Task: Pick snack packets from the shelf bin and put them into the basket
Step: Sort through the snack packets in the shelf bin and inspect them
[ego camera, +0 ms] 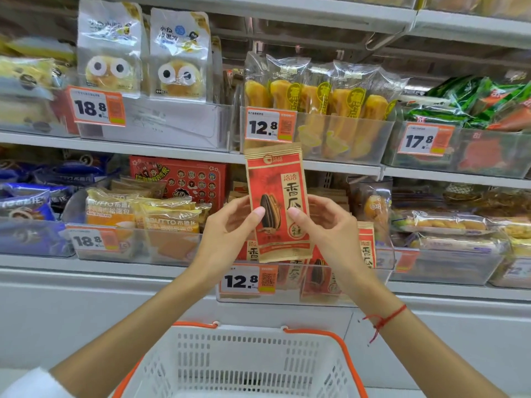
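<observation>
Both hands hold one sunflower-seed packet [277,202] upright in front of the shelves: the left hand [230,225] pinches its left edge with thumb on the front, and the right hand [324,225] pinches its right edge the same way. Below, the white basket [244,366] with orange handles shows no packets in the part in view, so I judge the task barely begun. The clear shelf bin [290,285] just behind the hands holds more matching packets. This packet is lifted out but not yet lowered into the basket.
</observation>
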A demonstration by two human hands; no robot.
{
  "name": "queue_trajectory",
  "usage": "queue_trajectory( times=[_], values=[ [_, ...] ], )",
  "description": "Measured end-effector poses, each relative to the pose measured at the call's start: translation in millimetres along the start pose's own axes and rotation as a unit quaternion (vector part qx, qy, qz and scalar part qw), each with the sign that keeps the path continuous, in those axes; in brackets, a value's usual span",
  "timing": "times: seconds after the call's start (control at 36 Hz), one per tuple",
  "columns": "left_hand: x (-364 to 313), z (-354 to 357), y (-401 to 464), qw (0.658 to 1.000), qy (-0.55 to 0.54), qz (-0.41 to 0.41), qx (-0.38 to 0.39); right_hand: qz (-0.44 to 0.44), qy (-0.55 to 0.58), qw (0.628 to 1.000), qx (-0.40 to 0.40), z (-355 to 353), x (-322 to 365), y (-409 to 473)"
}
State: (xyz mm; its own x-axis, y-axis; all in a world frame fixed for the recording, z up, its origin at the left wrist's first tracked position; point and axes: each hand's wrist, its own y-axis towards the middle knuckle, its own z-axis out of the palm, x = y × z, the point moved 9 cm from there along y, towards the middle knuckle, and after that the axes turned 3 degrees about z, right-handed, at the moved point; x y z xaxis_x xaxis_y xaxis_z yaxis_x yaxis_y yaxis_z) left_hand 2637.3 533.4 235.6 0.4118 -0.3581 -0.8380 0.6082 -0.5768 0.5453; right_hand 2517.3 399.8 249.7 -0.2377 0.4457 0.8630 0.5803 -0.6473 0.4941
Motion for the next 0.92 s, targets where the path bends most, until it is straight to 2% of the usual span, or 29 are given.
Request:
queue_trajectory(
  times=[0.31,0.44,0.75,0.92],
  values=[
    [22,-5,-21,0.998,-0.017,-0.055,-0.018,0.100,0.048,0.991,0.079,9,-29,-18],
    [30,-1,-28,0.997,-0.023,-0.075,-0.013,0.091,0.021,0.993,0.068,6,-31,-20],
    [31,13,-32,0.994,0.009,-0.085,0.069,0.056,-0.026,0.998,0.015,-4,-25,-16],
    [29,11,-31,0.995,-0.003,-0.079,0.053,0.081,0.020,0.996,0.033,-5,-27,-16]
  ],
)
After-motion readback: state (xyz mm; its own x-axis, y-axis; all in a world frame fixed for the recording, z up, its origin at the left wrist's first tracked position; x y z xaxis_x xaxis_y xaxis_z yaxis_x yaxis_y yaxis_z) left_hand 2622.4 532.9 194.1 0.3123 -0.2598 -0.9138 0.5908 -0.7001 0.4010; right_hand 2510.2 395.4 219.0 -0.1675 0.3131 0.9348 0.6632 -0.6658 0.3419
